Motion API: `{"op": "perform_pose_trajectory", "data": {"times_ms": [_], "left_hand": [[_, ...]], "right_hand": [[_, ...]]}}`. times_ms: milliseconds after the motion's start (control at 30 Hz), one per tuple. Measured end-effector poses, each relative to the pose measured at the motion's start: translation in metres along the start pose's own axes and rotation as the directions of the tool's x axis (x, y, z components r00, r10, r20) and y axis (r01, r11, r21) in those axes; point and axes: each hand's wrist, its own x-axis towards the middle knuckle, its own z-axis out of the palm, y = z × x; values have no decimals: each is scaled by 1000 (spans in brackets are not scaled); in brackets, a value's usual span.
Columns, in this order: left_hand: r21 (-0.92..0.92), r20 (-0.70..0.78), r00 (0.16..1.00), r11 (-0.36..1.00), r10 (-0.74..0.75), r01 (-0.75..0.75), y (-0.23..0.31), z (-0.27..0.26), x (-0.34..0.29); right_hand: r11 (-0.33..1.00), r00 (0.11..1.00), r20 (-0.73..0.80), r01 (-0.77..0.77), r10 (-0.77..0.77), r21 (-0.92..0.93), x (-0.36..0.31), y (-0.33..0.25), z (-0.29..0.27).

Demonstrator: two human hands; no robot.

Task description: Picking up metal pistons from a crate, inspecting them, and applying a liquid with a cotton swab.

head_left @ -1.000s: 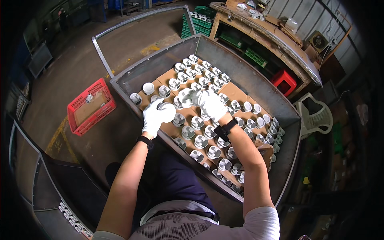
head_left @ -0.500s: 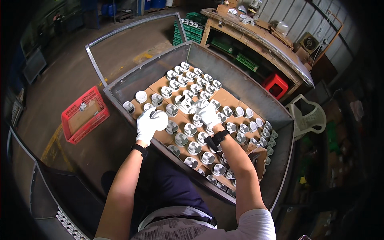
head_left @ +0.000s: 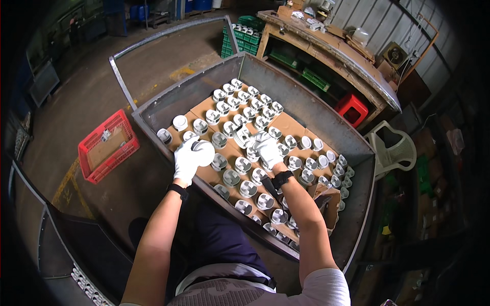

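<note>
My left hand (head_left: 185,160), in a white glove, is closed round a metal piston (head_left: 205,154) at the left wall of the cart, its round flat face turned up. Farther right, my gloved right hand (head_left: 267,149) grips another piston (head_left: 244,136) by its right side, low among the standing ones; whether it touches the cardboard beneath is hidden. Several rows of silver pistons (head_left: 248,189) stand about both hands, most with their hollow ends up. They rest on brown cardboard (head_left: 289,125) inside a grey metal cart (head_left: 306,133).
A red plastic crate (head_left: 113,162) sits on the floor left of the cart. An open cardboard box (head_left: 333,208) is in the cart's right part. Beyond stand a wooden workbench (head_left: 326,41), a red stool (head_left: 352,109), a pale plastic chair (head_left: 392,149) and stacked green crates (head_left: 240,46).
My right hand has shifted slightly right and nearer to me, and the piston in its grip has moved with it. The left hand and its piston stay in place.
</note>
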Motion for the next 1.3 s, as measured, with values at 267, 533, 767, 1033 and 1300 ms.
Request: {"op": "perform_pose_trajectory", "data": {"times_ms": [267, 533, 767, 1033, 1300], "left_hand": [[-28, -31, 999, 999, 15, -16, -6, -6, -1], [-125, 61, 997, 991, 54, -46, 33, 35, -1], [-52, -19, 1000, 998, 22, -23, 3, 1, -3], [-80, -3, 1000, 997, 16, -16, -8, 0, 1], [11, -30, 998, 999, 46, -46, -7, 1, -1]], "right_hand": [[908, 915, 38, -403, 402, 110, -4, -19, 19], [867, 959, -68, -217, 275, 448, -57, 88, 24], [863, 948, 225, -302, 226, 404, -32, -35, 19], [405, 888, 214, -385, 406, 830, -40, -31, 32], [932, 953, -56, -278, 298, 234, -50, -23, 34]]}}
